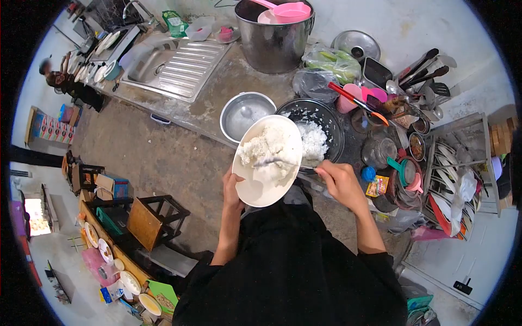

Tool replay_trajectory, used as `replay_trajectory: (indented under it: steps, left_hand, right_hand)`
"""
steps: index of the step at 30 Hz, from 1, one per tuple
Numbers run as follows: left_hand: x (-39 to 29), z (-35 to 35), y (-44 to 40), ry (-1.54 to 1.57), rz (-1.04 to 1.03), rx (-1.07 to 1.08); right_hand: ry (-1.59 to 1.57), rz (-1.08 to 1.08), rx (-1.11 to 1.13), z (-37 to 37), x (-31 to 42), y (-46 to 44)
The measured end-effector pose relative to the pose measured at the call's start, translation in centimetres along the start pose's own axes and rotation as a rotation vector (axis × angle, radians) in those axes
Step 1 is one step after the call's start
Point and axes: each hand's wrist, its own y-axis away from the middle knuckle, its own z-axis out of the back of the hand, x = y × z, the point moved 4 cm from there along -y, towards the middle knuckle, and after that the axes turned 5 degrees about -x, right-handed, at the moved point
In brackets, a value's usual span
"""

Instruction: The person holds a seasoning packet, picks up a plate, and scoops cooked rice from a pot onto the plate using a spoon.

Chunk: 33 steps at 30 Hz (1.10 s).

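Observation:
My left hand (232, 187) grips the rim of a white oval bowl (251, 187), which is tilted and held up in front of me. White rice (277, 142) fills much of it. The fingers of my right hand (338, 182) are closed round the handle of a metal spoon (291, 163), whose blurred head lies in the rice. Behind the bowl stands a wide dark pan (338, 127) with more rice (313, 140) in it, partly hidden by the bowl. Just left of that pan, a round metal basin (227, 120) rests on the counter.
A steel sink (187, 68) lies to the left along the counter, and a large metal pot (272, 46) stands at the back. Utensils (429, 73) and a dish rack (484, 136) crowd the right. A wooden stool (149, 223) is on the floor; another person (68, 81) stands far left.

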Motion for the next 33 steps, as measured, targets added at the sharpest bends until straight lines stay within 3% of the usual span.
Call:
replay_trajectory:
  steps: [8, 14, 17, 18, 20, 33]
  left_hand:
    - [1.4, 1.4, 0.4, 0.034, 0.016, -0.011]
    - [0.5, 3.6, 1.6, 0.058, -0.003, -0.14]
    - [-1.0, 5.2, 2.2, 0.008, -0.107, -0.142]
    - [-1.1, 5.4, 2.5, 0.007, -0.103, -0.142]
    - [-1.4, 5.9, 3.2, -0.073, -0.103, -0.218]
    - [3.1, 6.7, 5.0, -0.111, -0.023, -0.229]
  right_hand:
    - [-0.092, -0.059, -0.18, -0.3, -0.9, 0.1]
    - [0.04, -0.25, -0.274, 2.7, -3.6, 1.0]
    - [0.43, -0.293, -0.187, 3.2, -6.6, 1.6]
    - [0.43, -0.297, -0.185, 3.0, -6.8, 1.6]
    - [0.766, -0.305, 0.0, 2.2, -7.0, 1.3]
    - [0.94, -0.182, 0.299, -2.1, -8.9, -3.5]
